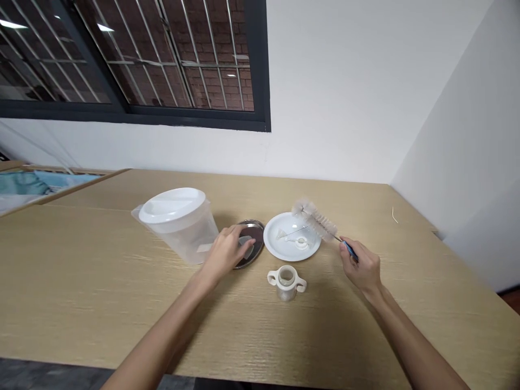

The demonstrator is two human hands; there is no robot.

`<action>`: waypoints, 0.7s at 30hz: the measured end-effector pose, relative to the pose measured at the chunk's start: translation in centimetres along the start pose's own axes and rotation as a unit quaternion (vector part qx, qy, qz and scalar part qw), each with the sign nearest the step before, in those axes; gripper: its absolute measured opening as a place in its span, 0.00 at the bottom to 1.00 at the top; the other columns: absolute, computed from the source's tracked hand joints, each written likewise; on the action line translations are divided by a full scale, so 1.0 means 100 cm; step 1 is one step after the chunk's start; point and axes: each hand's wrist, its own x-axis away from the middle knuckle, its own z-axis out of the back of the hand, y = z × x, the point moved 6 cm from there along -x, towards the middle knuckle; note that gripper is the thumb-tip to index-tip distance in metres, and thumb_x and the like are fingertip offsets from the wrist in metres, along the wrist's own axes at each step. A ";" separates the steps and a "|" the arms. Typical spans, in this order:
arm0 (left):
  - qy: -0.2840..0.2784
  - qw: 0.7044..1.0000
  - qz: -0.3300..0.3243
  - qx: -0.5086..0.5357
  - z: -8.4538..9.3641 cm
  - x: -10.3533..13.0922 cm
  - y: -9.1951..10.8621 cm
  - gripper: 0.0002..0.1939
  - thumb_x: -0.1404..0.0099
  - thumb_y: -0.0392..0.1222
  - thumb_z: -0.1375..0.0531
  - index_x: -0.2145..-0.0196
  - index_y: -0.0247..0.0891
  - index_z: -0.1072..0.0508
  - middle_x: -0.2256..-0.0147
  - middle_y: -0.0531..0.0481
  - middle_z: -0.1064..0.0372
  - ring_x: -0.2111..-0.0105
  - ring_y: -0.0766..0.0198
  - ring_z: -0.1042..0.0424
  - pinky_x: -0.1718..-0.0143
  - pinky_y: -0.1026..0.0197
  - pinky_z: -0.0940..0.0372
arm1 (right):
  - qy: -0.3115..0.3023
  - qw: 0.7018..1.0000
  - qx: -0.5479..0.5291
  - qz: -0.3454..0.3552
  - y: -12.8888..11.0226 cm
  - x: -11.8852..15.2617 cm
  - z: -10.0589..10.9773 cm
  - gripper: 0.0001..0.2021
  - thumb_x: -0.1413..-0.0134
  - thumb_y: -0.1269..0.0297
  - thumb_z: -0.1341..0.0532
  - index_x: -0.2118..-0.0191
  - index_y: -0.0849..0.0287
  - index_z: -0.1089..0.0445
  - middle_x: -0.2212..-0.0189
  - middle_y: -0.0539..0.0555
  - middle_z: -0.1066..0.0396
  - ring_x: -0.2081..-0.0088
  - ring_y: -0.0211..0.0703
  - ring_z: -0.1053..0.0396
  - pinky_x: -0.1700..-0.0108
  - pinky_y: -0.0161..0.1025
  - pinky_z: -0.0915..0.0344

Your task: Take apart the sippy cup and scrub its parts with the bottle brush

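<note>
My right hand (361, 266) is closed round the blue handle of a bottle brush (317, 219), its white bristles raised over a white plate (270, 238). Small white parts (301, 243) and a thin wire piece lie on that plate. Over a round metal tray (257, 230) my left hand (231, 246) reaches with thumb and fingers around a small translucent piece (246, 250); whether it grips the piece is unclear. Nearer to me stands a small bottle (286, 281) with two cream handles, its mouth open and upward.
A translucent pitcher (179, 222) with a white lid stands left of the metal tray. A thin white strip (395, 215) lies at the right of the wooden table (101, 281). Behind are a wall and a barred window.
</note>
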 end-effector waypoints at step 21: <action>-0.164 0.979 -0.083 0.090 -0.054 -0.096 0.050 0.13 0.27 0.46 0.53 0.59 0.38 0.33 0.57 0.41 0.25 0.57 0.54 0.26 0.52 0.53 0.33 | -0.001 0.999 0.014 -0.035 0.006 -0.005 -0.003 0.10 0.32 0.67 0.43 0.56 0.63 0.25 0.65 0.56 0.21 0.69 0.37 0.24 0.66 0.32 0.33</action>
